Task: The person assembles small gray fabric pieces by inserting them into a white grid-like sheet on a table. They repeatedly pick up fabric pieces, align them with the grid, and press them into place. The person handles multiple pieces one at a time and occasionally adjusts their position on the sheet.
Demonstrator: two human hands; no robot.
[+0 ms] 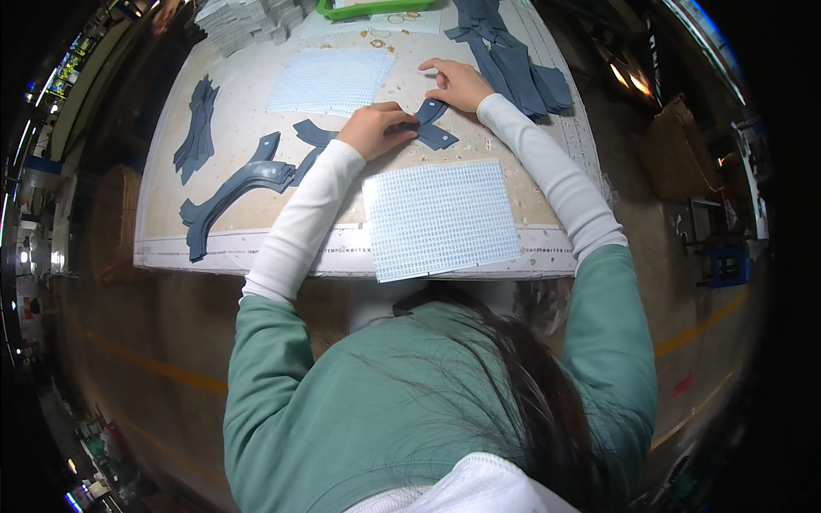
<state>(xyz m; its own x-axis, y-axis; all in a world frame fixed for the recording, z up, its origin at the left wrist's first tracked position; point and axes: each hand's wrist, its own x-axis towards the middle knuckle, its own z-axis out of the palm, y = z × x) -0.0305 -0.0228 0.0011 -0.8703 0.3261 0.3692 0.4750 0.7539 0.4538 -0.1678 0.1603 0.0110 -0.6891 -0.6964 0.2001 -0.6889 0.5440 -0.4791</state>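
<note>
The dark blue-grey piece [438, 135] lies on the bench [534, 205], toward the far edge, btw. the two hands: to the right of the left hand [376, 130], and on the near-left side of the right hand [462, 85]. Its visible fork opens toward the right edge, one arm to the far edge, other to the near right corner; the rest is covered, so full long axis I cannot tell. Left hand is nearer to the middle of it, fingers narrow and touching; right hand is at the far arm, forefinger stretched apart from thumb. If either hand really pinches, I cannot tell.

On the fork arms sit small white labels, too small to read. A printed sheet [440, 218] w/ rows of tiny blue marks lies at the near edge; a second sheet [321, 85] is beyond the left hand. Dark lettering runs along the near edge.

Farther out: curved stack [227, 195] nr. the near left corner, narrow bundle [197, 128] by the left edge, dark strips [517, 73] at far right corner, grey pile [244, 24] at far left corner, green tray [376, 9] at far edge.
</note>
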